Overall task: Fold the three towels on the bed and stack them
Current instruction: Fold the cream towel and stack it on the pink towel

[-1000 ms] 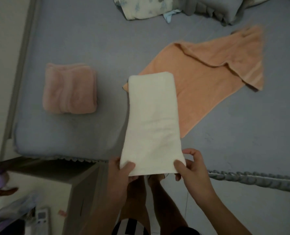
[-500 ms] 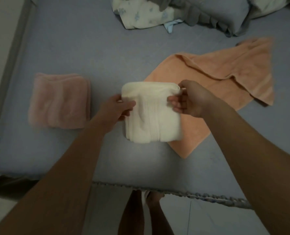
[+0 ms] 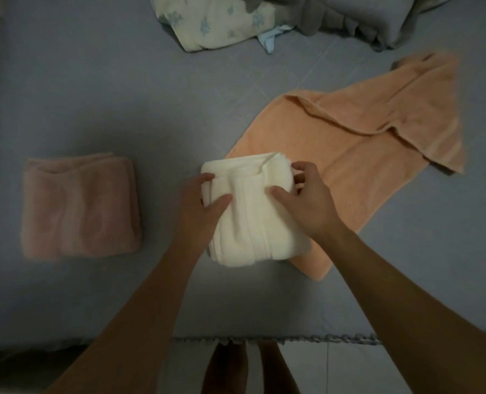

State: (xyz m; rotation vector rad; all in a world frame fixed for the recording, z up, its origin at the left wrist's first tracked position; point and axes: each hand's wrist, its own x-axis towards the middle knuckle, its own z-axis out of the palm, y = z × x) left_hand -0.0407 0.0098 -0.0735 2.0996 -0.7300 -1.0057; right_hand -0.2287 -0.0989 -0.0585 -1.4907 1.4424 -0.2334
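We look down at our own two hands on the bed (image 3: pixel 94 95), which is covered in a grey-blue sheet. Between them lies the white towel (image 3: pixel 253 220), folded into a thick, roughly square bundle that rests partly on the sheet and partly over the near corner of the orange towel (image 3: pixel 358 155). Our left hand (image 3: pixel 199 206) grips the white towel's left edge, thumb lying across the top layer and fingers curled round the side. Our right hand (image 3: pixel 304 197) holds the right edge the same way, thumb pressed onto the top and fingers wrapped round the far corner. The top layer is slightly bunched along the far edge, where a fold stands up between our two hands. The orange towel is unfolded and spread at a slant toward the far right, with its far end doubled over on itself. Well to the left, apart from the other two, sits the pink towel (image 3: pixel 79 206), folded into a neat square and flat on the sheet. At the head of the bed lie a pale patterned cloth (image 3: pixel 213 21) and a grey pillow (image 3: pixel 383 15) with a ruffled edge. Below the bed's near edge we can see our bare legs (image 3: pixel 244 368) standing on a pale floor (image 3: pixel 378 371).
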